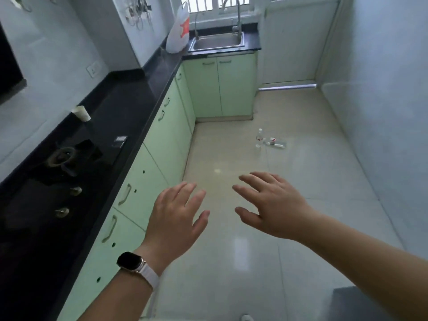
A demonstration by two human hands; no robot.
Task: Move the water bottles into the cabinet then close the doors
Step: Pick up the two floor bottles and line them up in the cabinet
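Observation:
Two clear water bottles rest on the tiled floor far ahead: one upright bottle (259, 137) with a white cap, and one lying bottle (276, 142) on its side right beside it. The pale green cabinet (220, 86) under the sink has both doors shut. More green cabinet doors (162, 135) run along the left, also shut. My left hand (178, 216), with a watch on its wrist, and my right hand (271, 205) are stretched out in front of me, fingers spread, holding nothing, well short of the bottles.
A black countertop (129, 105) runs along the left with a gas hob (62, 158), a tipped paper cup (81, 113) and a small card. A steel sink (217, 41) and a white plastic bag (178, 31) sit at the far end. A white door closes the back right.

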